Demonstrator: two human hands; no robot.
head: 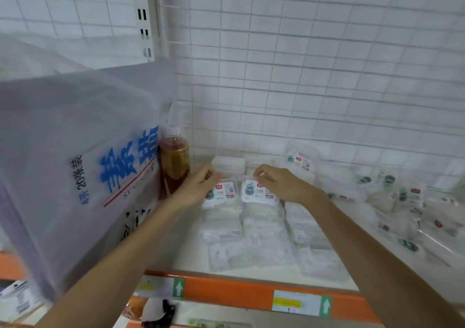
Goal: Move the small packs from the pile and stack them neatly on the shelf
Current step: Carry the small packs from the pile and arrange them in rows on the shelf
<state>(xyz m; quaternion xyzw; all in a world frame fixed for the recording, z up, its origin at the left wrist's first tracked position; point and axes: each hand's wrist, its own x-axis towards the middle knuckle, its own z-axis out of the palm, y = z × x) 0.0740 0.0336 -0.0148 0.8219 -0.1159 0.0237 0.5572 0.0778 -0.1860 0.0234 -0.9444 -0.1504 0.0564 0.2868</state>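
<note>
Beyond the orange shelf edge (226, 293), the left hand (195, 189) and right hand (279, 183) each pinch a small white labelled pack (221, 193), while the loose pile (402, 201) lies at three o'clock, nearer the right hand.

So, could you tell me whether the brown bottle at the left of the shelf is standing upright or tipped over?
Upright. The bottle stands on its base with its cap end at the top, close against the large plastic-wrapped pack at its left.

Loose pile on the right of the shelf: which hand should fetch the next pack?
Right, probably. The right hand sits nearer the loose pile with open shelf between. The left hand is at the far-side pack, beside the bottle, and would cross over.
</note>
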